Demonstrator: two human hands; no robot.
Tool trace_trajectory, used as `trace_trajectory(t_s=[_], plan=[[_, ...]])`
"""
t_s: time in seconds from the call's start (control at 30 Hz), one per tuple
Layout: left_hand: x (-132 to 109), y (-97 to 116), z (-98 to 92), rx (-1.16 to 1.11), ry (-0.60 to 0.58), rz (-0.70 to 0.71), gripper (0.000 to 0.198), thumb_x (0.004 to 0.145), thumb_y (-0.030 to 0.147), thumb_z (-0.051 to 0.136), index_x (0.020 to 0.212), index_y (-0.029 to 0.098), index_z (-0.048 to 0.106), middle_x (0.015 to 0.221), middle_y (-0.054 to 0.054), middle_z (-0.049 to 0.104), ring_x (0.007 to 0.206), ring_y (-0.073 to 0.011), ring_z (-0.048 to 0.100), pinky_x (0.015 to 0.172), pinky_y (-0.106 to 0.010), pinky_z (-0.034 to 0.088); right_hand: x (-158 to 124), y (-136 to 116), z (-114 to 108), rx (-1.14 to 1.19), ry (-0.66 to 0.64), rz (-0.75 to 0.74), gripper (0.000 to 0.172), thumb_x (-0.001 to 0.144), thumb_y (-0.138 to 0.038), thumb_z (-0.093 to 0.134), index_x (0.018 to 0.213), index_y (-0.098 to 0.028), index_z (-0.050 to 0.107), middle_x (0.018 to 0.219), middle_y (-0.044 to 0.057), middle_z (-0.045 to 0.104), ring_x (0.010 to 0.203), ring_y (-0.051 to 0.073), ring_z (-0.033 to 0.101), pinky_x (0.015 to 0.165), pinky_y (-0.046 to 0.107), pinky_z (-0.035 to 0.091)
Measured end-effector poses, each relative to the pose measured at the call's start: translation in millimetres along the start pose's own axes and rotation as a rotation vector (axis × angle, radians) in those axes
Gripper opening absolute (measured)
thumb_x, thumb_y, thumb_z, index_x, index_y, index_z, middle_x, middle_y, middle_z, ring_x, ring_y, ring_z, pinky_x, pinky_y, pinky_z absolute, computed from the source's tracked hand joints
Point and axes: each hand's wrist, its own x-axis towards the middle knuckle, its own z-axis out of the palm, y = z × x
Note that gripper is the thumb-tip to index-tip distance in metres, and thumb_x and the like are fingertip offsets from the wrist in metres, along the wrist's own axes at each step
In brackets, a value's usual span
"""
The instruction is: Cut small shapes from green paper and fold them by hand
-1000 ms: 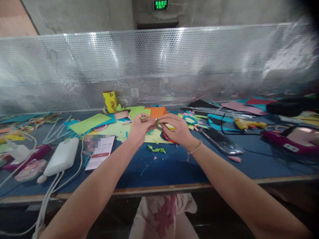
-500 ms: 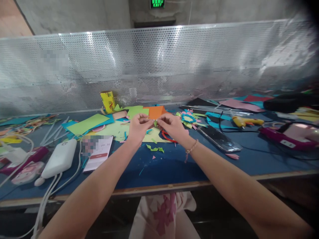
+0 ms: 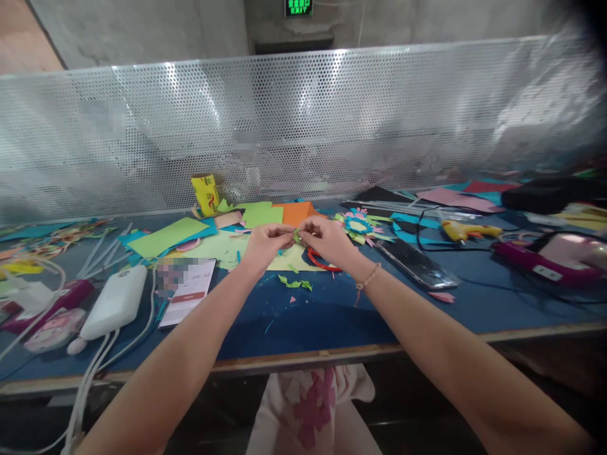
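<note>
Both hands meet above the paper pile in the middle of the table. My left hand pinches a small green paper piece from the left. From the other side, the fingertips of my right hand are closed on the same piece. Its exact shape is mostly hidden by the fingers. Just under my right hand lie red-handled scissors, partly covered. Crumpled green paper scraps rest on the table below the hands. A blue and pink paper flower lies right of my right hand.
Green sheets and an orange sheet lie behind the hands. At left are a lit phone and a white power bank with cables. A dark phone and a yellow glue gun lie right. A perforated metal panel stands behind.
My fingers have shifted slightly around the green paper piece, and a bit more of it shows between the fingertips. Both hands stay in nearly the same place.
</note>
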Motion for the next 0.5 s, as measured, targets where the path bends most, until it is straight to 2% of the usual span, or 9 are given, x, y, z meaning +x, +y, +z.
trace_trajectory(t_s=[0.1, 0.23, 0.33, 0.5], plan=[[1.6, -1.2, -1.3, -0.091, 0.051, -0.015, 0.022, 0.054, 0.021, 0.07, 0.073, 0.012, 0.065, 0.062, -0.002, 0.063, 0.059, -0.0109, 0.059, 0.073, -0.031, 0.049, -3.0, -2.6, -2.5, -0.099, 0.082, -0.191, 0.016, 0.074, -0.021, 0.052, 0.089, -0.017, 0.05, 0.089, 0.008, 0.053, 0.079, 0.016, 0.053, 0.06, 0.027, 0.048], [1.3, -0.4, -1.0, -0.178, 0.048, -0.025, 0.026, 0.056, 0.021, 0.069, 0.08, 0.011, 0.065, 0.07, -0.005, 0.065, 0.065, -0.0121, 0.06, 0.076, -0.032, 0.047, -4.7, -1.1, -1.1, -0.248, 0.062, -0.382, 0.018, 0.075, -0.02, 0.053, 0.093, -0.02, 0.052, 0.093, 0.008, 0.051, 0.085, 0.018, 0.051, 0.065, 0.032, 0.049], [-1.2, 1.1, 2.2, -0.214, 0.03, -0.034, 0.022, 0.057, 0.018, 0.068, 0.078, 0.01, 0.065, 0.074, -0.006, 0.065, 0.069, -0.0121, 0.06, 0.079, -0.031, 0.046, -4.2, 2.3, 1.5, -0.297, 0.088, -0.437, 0.015, 0.078, -0.019, 0.051, 0.092, -0.02, 0.055, 0.089, 0.006, 0.053, 0.082, 0.016, 0.051, 0.067, 0.031, 0.049], [-5.1, 2.2, 7.6, -0.279, 0.014, -0.058, 0.015, 0.058, 0.015, 0.066, 0.073, 0.012, 0.063, 0.07, -0.003, 0.064, 0.067, -0.0097, 0.059, 0.079, -0.03, 0.045, -4.1, 2.7, -0.7, -0.272, 0.141, -0.437, 0.012, 0.081, -0.021, 0.047, 0.087, -0.02, 0.058, 0.084, 0.004, 0.058, 0.074, 0.014, 0.053, 0.068, 0.03, 0.048]])
